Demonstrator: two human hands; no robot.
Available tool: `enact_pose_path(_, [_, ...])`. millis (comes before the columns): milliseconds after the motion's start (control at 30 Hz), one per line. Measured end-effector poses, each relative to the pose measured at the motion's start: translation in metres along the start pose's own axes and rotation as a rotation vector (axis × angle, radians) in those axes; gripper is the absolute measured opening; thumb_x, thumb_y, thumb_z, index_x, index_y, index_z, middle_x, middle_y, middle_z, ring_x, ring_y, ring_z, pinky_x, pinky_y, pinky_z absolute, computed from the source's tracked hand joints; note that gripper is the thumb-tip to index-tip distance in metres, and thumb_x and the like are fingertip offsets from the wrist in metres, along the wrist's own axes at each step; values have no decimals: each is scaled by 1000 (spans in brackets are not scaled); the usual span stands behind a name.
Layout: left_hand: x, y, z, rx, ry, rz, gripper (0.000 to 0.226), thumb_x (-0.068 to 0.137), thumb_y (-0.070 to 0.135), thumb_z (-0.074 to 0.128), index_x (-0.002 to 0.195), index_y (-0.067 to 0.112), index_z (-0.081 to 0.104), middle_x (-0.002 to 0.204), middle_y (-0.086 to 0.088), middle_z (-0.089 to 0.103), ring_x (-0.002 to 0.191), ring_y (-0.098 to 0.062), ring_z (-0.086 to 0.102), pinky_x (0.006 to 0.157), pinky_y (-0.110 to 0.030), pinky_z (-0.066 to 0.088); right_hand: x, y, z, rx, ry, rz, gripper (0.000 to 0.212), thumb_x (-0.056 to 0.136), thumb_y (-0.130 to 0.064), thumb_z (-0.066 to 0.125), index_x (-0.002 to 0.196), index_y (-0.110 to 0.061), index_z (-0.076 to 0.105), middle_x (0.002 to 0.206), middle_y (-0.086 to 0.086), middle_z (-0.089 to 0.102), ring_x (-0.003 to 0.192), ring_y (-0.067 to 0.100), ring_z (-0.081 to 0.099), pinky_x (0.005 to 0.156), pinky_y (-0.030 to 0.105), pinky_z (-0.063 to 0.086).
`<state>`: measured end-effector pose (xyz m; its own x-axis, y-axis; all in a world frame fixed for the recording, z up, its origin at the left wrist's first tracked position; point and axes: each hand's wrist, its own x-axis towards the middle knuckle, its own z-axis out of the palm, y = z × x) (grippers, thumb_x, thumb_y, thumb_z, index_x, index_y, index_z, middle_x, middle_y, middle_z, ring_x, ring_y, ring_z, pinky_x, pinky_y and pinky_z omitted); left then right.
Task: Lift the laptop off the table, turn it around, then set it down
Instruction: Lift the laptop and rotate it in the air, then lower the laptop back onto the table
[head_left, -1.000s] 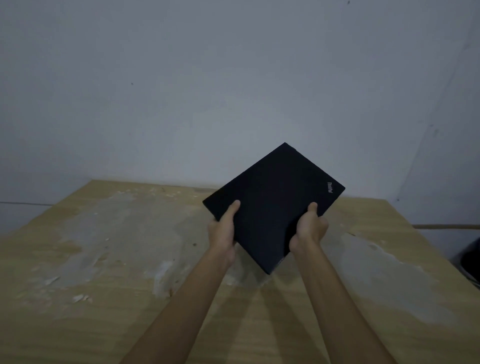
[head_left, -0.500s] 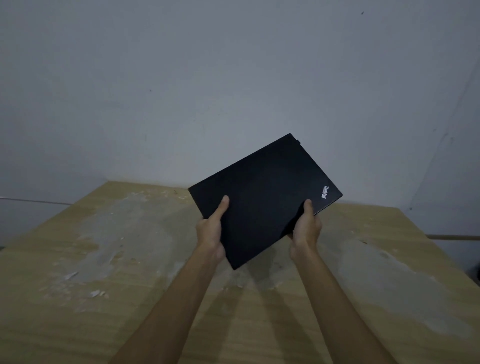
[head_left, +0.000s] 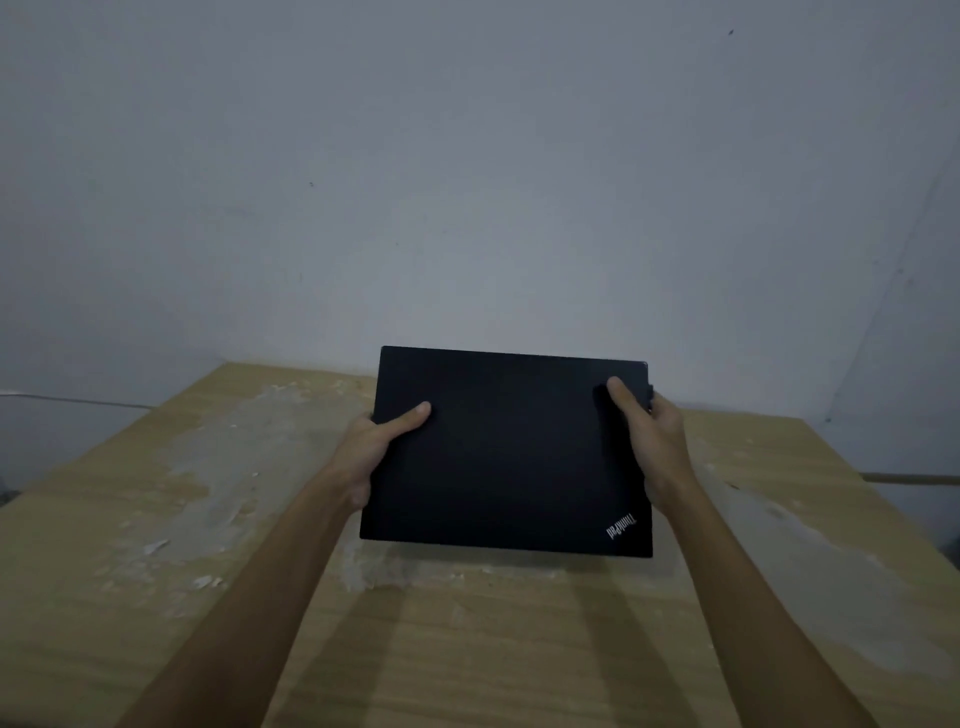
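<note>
Black, flat, closed laptop (head_left: 506, 457): held above the tan wooden tabletop (head_left: 156, 571), long axis left-right; left hand (head_left: 371, 449) and right hand (head_left: 647, 434) clamped its short edges.

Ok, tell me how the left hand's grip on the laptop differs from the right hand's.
The left hand holds the laptop at its left edge, the right hand at its right edge.
The left hand sits lower along its edge; the right hand grips higher, near the far corner.
The left thumb lies angled across the lid; the right thumb points more up the lid.
Both clamp the closed lid with the thumb on top, holding the laptop clear of the table.
</note>
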<state>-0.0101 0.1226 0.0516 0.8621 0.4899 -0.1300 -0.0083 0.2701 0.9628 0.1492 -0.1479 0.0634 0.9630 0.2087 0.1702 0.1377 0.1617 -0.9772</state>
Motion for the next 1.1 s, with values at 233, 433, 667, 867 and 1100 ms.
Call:
enact_pose_path(233, [4, -1, 0, 71, -37, 42, 43, 81, 30, 82, 118, 10, 72, 112, -10, 80, 99, -32, 77, 76, -43, 62, -2, 12, -5, 1, 56, -98, 29, 98, -32, 68, 124, -22, 58, 115, 5, 72, 97, 18, 71, 69, 24, 57])
enact_pose_path(433, [26, 13, 9, 222, -40, 222, 44, 87, 29, 80, 126, 16, 64, 117, -5, 76, 103, -27, 76, 76, -36, 62, 18, 27, -1, -43, 79, -139, 36, 103, -28, 60, 139, -27, 56, 122, -1, 69, 101, 6, 70, 84, 22, 58])
enact_pose_path(667, [78, -10, 10, 510, 18, 498, 56, 97, 41, 66, 148, 33, 44, 134, 15, 63, 117, -1, 64, 93, -27, 55, 60, 52, 5, -127, 84, -117, 40, 103, -27, 59, 142, -22, 55, 123, -6, 64, 107, 6, 61, 81, 9, 47])
enact_pose_path(867, [126, -41, 4, 565, 43, 447, 53, 99, 39, 64, 148, 27, 47, 135, 12, 64, 121, 0, 62, 105, -33, 51, 100, 90, 10, -190, 79, -21, 46, 102, -28, 61, 146, -20, 54, 134, 1, 61, 121, 20, 58, 102, 32, 47])
enact_pose_path(1100, [175, -62, 0, 590, 63, 379, 53, 99, 36, 64, 149, 26, 49, 136, 13, 63, 114, 14, 57, 94, -9, 45, 136, 129, 19, -292, 80, 50, 40, 100, -30, 63, 138, -15, 61, 128, 3, 68, 120, 23, 64, 105, 38, 50])
